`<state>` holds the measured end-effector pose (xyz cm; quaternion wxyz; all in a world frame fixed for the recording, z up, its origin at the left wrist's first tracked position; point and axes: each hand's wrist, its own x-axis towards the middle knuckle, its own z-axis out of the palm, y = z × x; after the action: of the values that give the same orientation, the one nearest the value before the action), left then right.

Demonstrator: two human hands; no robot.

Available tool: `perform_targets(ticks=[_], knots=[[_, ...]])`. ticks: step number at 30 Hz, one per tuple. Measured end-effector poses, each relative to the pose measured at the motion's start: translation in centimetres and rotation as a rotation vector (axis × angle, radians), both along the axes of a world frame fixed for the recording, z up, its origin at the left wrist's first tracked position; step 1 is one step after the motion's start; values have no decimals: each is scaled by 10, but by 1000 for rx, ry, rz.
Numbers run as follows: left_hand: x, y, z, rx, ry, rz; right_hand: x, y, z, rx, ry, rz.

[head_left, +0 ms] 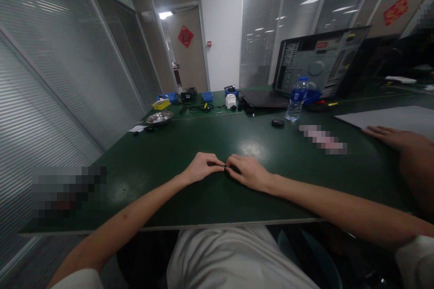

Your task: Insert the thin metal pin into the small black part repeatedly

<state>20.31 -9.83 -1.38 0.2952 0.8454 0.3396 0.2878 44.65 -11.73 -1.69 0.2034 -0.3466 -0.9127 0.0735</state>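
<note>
My left hand (202, 166) and my right hand (246, 171) rest on the dark green table (169, 189), fingertips meeting at the middle. Both pinch a small dark object (225, 168) between them; it is too small to identify. The fingers of both hands are curled around it.
Another person's hand (389, 136) lies flat at the right by a grey sheet (389, 118). Further back stand a water bottle (296, 99), a small black round item (277, 123), an open computer case (322, 61), a metal bowl (160, 118), blue bins and cables. Glass partition on the left.
</note>
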Motion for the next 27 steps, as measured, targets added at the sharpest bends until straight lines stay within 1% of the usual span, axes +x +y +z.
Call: perform_targets(ticks=[7, 10, 13, 15, 19, 22, 27], knots=[[-1, 2, 2, -28, -27, -34, 0, -2, 3, -5, -2, -4], [-6, 7, 5, -32, -57, 1, 0, -1, 3, -19, -2, -12], [-13, 16, 3, 20, -9, 85, 1, -1, 3, -29, 3, -15], [-17, 22, 0, 59, 42, 116, 1, 0, 3, -38, 12, -12], [-23, 27, -4, 74, 114, 91, 2, 0, 3, -54, 55, -14], [-24, 22, 1, 101, 150, 66, 3, 1, 4, -61, 94, -26], [-13, 2, 12, 231, 158, -26, 6, 4, 2, -60, 173, -74]])
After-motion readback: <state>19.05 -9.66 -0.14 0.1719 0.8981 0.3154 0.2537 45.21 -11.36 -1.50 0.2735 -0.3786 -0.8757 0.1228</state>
